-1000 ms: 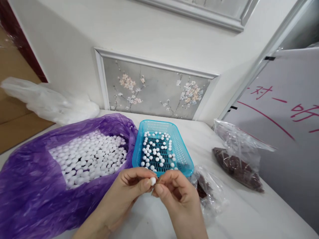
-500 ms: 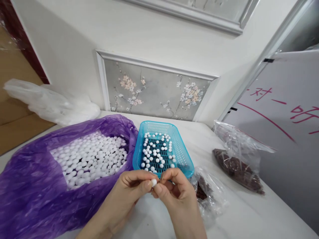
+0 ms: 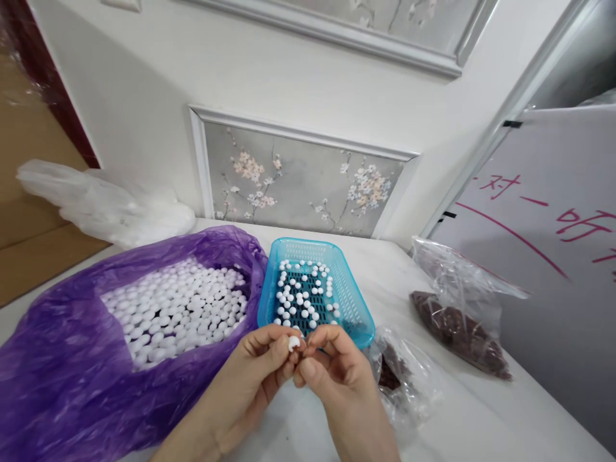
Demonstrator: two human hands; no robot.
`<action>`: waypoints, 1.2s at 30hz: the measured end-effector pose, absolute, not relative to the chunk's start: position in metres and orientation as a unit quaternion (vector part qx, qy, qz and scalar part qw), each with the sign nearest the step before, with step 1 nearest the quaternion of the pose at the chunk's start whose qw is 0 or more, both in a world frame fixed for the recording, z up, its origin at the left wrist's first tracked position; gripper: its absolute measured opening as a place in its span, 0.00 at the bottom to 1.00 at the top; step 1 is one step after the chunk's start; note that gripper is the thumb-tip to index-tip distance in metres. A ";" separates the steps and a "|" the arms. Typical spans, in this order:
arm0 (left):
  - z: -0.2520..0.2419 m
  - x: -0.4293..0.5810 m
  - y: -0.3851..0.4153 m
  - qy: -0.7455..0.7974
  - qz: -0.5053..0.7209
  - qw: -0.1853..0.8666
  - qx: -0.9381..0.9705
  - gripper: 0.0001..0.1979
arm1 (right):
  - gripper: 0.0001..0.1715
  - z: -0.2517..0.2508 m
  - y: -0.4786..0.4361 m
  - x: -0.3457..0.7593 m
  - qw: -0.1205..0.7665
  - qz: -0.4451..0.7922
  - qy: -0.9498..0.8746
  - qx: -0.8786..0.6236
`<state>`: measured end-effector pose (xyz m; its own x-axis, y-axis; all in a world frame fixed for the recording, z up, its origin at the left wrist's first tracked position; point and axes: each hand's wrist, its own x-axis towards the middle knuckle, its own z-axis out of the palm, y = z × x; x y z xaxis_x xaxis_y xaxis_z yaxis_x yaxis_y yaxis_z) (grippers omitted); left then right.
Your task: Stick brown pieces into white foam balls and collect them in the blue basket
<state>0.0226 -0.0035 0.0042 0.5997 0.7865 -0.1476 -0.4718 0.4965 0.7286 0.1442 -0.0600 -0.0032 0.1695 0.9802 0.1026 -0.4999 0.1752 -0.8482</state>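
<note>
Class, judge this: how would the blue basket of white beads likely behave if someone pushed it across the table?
The blue basket looks like thin plastic, so probably light and easy to slide. Its white beads lie loose and round, so they would likely roll about.

Setting: room of a home, used for small piecework.
White panelled wall (image 3: 144, 115) with moulded frames around a grey blossom-pattern panel (image 3: 303, 183); white worktop (image 3: 462, 423) against it. Whiteboard (image 3: 543, 256) with red handwriting leans at right. Plastic bags (image 3: 72, 378) and a blue basket (image 3: 356, 301) hold bulk white beads.
</note>
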 end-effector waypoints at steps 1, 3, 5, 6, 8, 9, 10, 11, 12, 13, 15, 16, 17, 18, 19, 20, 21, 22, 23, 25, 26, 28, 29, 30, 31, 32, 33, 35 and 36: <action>0.005 0.023 -0.003 0.239 0.377 0.834 0.324 0.08 | 0.09 -0.002 -0.061 0.144 0.683 0.542 -0.352 -0.340; 0.006 0.023 -0.003 0.238 0.374 0.838 0.318 0.08 | 0.07 0.000 -0.061 0.142 0.682 0.533 -0.359 -0.349; 0.005 0.023 -0.003 0.234 0.378 0.837 0.318 0.07 | 0.07 0.001 -0.061 0.141 0.682 0.521 -0.360 -0.365; 0.005 0.023 -0.003 0.232 0.383 0.835 0.321 0.06 | 0.08 0.001 -0.061 0.141 0.682 0.516 -0.359 -0.374; 0.003 0.023 -0.003 0.230 0.392 0.827 0.332 0.05 | 0.09 0.001 -0.060 0.141 0.678 0.506 -0.357 -0.397; 0.002 0.023 -0.003 0.229 0.395 0.822 0.341 0.04 | 0.10 0.000 -0.059 0.141 0.675 0.501 -0.357 -0.407; 0.001 0.023 -0.003 0.228 0.397 0.816 0.351 0.04 | 0.10 0.000 -0.059 0.141 0.672 0.497 -0.359 -0.415; 0.000 0.023 -0.004 0.227 0.400 0.811 0.362 0.04 | 0.10 -0.001 -0.059 0.141 0.671 0.493 -0.361 -0.420; 0.000 0.023 -0.004 0.228 0.403 0.804 0.372 0.04 | 0.11 -0.001 -0.058 0.141 0.671 0.489 -0.362 -0.423; 0.000 0.023 -0.005 0.229 0.407 0.797 0.383 0.03 | 0.11 -0.001 -0.058 0.140 0.672 0.487 -0.363 -0.424; 0.002 0.023 -0.007 0.237 0.412 0.781 0.405 0.03 | 0.12 0.001 -0.058 0.140 0.672 0.485 -0.361 -0.429; 0.003 0.023 -0.007 0.244 0.413 0.773 0.416 0.03 | 0.12 0.002 -0.058 0.140 0.670 0.484 -0.359 -0.434; 0.005 0.023 -0.007 0.255 0.413 0.760 0.431 0.03 | 0.13 0.004 -0.058 0.142 0.665 0.482 -0.361 -0.441; 0.006 0.023 -0.006 0.269 0.413 0.743 0.454 0.03 | 0.12 0.007 -0.060 0.145 0.657 0.473 -0.371 -0.454; 0.008 0.023 -0.004 0.289 0.412 0.717 0.482 0.03 | 0.11 0.009 -0.063 0.150 0.645 0.454 -0.391 -0.475; 0.010 0.023 -0.001 0.316 0.415 0.682 0.514 0.03 | 0.10 0.011 -0.066 0.157 0.630 0.420 -0.413 -0.505; 0.012 0.023 0.003 0.344 0.423 0.636 0.547 0.04 | 0.10 0.013 -0.072 0.166 0.610 0.371 -0.438 -0.546; 0.013 0.023 0.007 0.370 0.432 0.584 0.580 0.04 | 0.10 0.014 -0.078 0.177 0.587 0.310 -0.457 -0.592; 0.014 0.023 0.012 0.391 0.440 0.529 0.611 0.05 | 0.10 0.013 -0.085 0.189 0.569 0.240 -0.447 -0.647; 0.015 0.025 0.020 0.412 0.440 0.420 0.678 0.09 | 0.12 0.009 -0.099 0.215 0.482 0.133 -0.433 -0.750; 0.015 0.027 0.024 0.410 0.429 0.377 0.711 0.11 | 0.13 0.005 -0.104 0.228 0.413 0.087 -0.443 -0.791; 0.014 0.030 0.028 0.398 0.403 0.328 0.756 0.16 | 0.17 -0.003 -0.110 0.249 0.278 0.039 -0.463 -0.840; 0.014 0.031 0.029 0.390 0.396 0.316 0.769 0.18 | 0.19 -0.007 -0.111 0.256 0.213 0.046 -0.474 -0.853; 0.015 0.031 0.029 0.387 0.391 0.308 0.776 0.19 | 0.19 -0.010 -0.110 0.260 0.160 0.062 -0.491 -0.854; 0.015 0.030 0.030 0.390 0.388 0.296 0.781 0.19 | 0.19 -0.013 -0.108 0.262 0.117 0.080 -0.509 -0.849; 0.017 0.027 0.030 0.399 0.380 0.275 0.788 0.19 | 0.19 -0.014 -0.106 0.261 0.081 0.095 -0.527 -0.841; 0.019 0.021 0.031 0.413 0.370 0.247 0.794 0.19 | 0.17 -0.016 -0.103 0.259 0.053 0.105 -0.544 -0.831; 0.024 0.005 0.035 0.449 0.350 0.194 0.799 0.19 | 0.16 -0.018 -0.099 0.252 0.012 0.099 -0.564 -0.819; 0.028 -0.006 0.038 0.468 0.342 0.176 0.796 0.19 | 0.17 -0.020 -0.097 0.249 -0.002 0.089 -0.570 -0.817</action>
<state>-0.0057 0.0381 0.0277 0.3286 0.8650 0.3793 0.6238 -0.5003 0.6005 0.2492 -0.0975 -0.0197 0.3337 0.9309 -0.1483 0.9317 -0.3496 -0.0985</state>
